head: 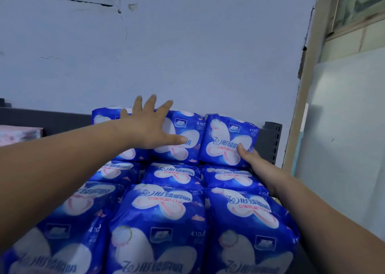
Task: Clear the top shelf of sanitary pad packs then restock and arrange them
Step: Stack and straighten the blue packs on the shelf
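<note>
Back-row packs (102, 117), upright: left hand (145, 126), fingers spread, pressed the middle pack (187, 132); right hand (255, 161) pinched the end pack (227, 140), seemingly squaring the row.

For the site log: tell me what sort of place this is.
Probably a shop or stockroom: many identical blue sanitary pad packs stacked in rows on a dark metal rack with a perforated upright, against a cracked, bare painted wall.

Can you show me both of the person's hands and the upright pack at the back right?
left hand (150, 126): head view, back of the hand.
right hand (251, 158): head view, base of the thumb.
back right pack (226, 141): head view, its printed front.
</note>
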The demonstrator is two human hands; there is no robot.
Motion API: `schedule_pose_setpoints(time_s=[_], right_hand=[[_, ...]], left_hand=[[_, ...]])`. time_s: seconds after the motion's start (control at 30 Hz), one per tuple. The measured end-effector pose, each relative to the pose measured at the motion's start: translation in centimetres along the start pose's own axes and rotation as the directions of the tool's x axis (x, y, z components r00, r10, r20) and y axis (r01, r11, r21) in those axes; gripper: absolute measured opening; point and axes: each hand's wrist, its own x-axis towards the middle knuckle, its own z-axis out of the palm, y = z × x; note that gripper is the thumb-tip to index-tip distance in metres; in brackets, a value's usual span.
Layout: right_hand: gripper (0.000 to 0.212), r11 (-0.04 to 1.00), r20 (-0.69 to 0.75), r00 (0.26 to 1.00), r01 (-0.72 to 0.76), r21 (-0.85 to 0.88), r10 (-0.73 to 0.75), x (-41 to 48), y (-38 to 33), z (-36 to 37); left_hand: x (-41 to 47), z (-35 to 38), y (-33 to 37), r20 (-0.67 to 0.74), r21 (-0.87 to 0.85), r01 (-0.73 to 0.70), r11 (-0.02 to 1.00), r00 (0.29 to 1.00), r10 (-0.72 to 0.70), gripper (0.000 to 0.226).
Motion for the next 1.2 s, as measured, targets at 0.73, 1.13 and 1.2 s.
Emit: schedule_pose_setpoints(time_s=[0.73,1.13,1.2], right_hand=[[0.104,0.985,-0.08,0.996,0.022,-0.17,-0.036,-4.8,0.2,-0.6],[0.113,0.194,0.04,0.966,0.092,-0.977,-0.257,-17.4,1.0,6.3],[0.108,0.145,-0.013,0.963,0.027,-0.989,-0.268,-18.0,2.6,8.7]], left_hand=[[-6.3,-1.2,0.0,0.179,-0.043,0.012,0.999,0.984,-0.004,0.125],[-14.8,-0.9,-3.1,0.396,0.139,-0.121,0.983,0.916,0.057,0.136],[-16.5,0.2,-3.5,0.33,0.166,-0.061,0.984,0.944,0.002,0.131]])
